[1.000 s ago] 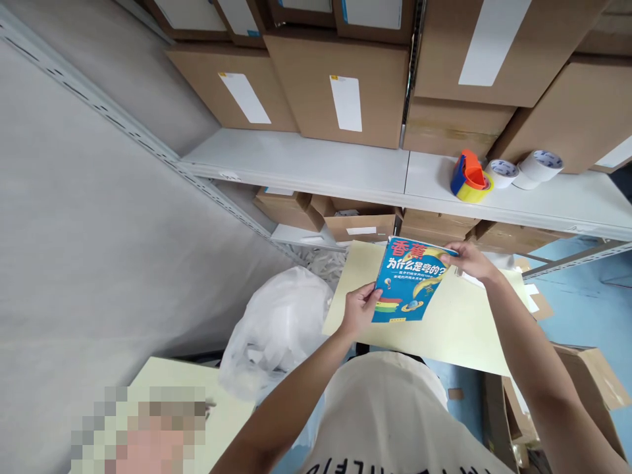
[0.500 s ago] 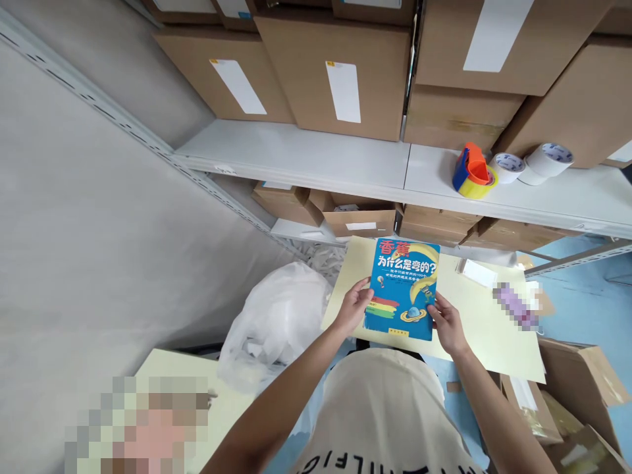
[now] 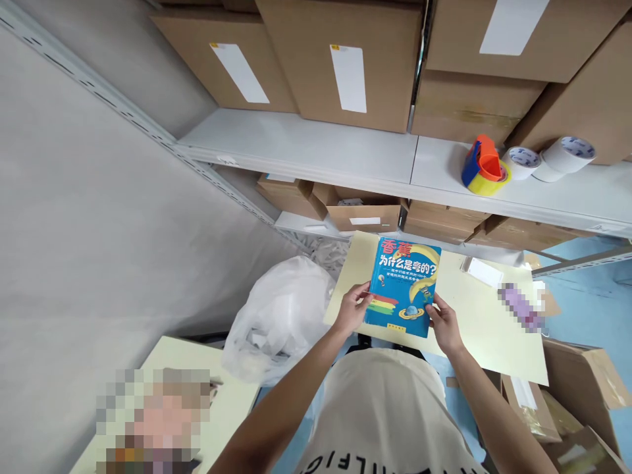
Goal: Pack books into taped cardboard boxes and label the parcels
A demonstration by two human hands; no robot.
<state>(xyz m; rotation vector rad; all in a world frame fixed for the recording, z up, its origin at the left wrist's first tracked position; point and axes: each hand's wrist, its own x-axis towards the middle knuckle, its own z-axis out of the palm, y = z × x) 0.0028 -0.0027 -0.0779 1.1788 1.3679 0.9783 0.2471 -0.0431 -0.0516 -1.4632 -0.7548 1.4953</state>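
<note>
A blue book (image 3: 405, 284) with red and white Chinese lettering on its cover is held face up above a pale yellow table (image 3: 474, 329). My left hand (image 3: 351, 308) grips the book's lower left edge, thumb on the cover. My right hand (image 3: 443, 322) holds the lower right corner in the same way. Both forearms reach up from my white shirt at the bottom of the view.
A white label slip (image 3: 484, 272) lies on the table to the right of the book. A white plastic bag (image 3: 281, 319) bulges at the left. On the grey shelf (image 3: 345, 155) stand brown cartons, an orange tape dispenser (image 3: 484, 164) and white tape rolls (image 3: 553, 157). Open cartons (image 3: 582, 382) sit at lower right.
My right hand left the book's top right corner and came down to its lower right corner. The book turned from tilted to nearly straight and settled slightly lower.
</note>
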